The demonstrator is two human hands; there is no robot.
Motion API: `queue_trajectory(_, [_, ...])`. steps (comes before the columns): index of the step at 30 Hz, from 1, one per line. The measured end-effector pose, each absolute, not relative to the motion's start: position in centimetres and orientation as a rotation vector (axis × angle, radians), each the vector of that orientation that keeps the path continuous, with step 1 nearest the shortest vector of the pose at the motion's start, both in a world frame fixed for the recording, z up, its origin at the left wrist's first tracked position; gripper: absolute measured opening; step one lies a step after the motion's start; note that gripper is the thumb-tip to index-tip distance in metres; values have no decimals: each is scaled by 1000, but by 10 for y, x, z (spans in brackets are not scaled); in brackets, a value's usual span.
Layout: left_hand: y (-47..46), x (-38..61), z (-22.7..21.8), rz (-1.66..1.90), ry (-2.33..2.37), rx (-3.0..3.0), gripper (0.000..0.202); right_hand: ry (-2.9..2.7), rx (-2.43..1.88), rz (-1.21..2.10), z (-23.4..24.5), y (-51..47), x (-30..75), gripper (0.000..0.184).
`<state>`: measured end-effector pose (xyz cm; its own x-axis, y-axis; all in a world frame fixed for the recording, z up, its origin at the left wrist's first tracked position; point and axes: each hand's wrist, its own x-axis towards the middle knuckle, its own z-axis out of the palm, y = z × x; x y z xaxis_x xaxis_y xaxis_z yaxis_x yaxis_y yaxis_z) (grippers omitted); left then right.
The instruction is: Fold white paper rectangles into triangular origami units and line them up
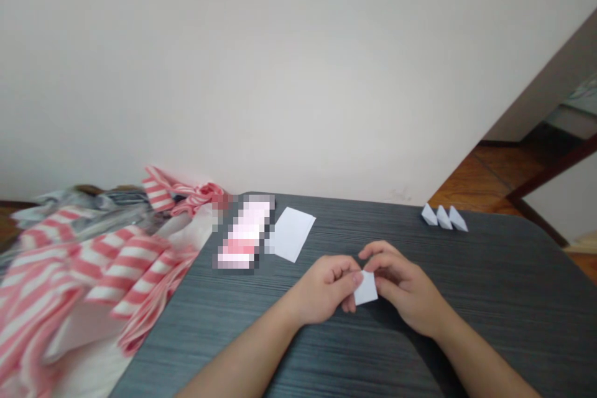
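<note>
A small folded square of white paper (366, 290) is held just above the dark table, between my two hands. My left hand (330, 289) pinches its left side, the thumb on top and fingers curled behind. On the other side, my right hand (405, 289) has its thumb and curled fingers at the paper's right edge and upper corner; part of that contact is hidden. A short stack of white paper sheets (293, 234) lies farther back, left of my hands. Three folded white paper pieces (444, 217) stand in a row at the back right.
The dark wood-grain table (224, 336) meets a pale wall (298, 74) at the back. A blurred-out pink and white rectangular object (246, 233) lies at the table's left edge. Red-and-white striped cloth (121, 267) is heaped beside the table on the left.
</note>
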<state>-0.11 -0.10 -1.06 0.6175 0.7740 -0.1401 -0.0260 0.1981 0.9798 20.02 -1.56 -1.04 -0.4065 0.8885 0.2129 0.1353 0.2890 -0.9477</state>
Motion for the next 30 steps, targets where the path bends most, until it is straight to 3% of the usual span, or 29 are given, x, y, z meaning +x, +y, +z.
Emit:
queue_trajectory(4, [-1,-1,-9,615,704,1327,32,-1733,-953,1169,-9,-16,199,7])
queue_trajectory(9, [0,1,-3,683,716,1358,22,-1693,-945,1156,-9,-15,199,8])
queue_trajectory(19, [3,0,-8,665,767,1331,39,-1736,-1201,1018,-11,-14,201,13])
queue_trajectory(30, [1,1,-9,616,885,1337,26,-1716,-1299,1040,-13,-15,201,13])
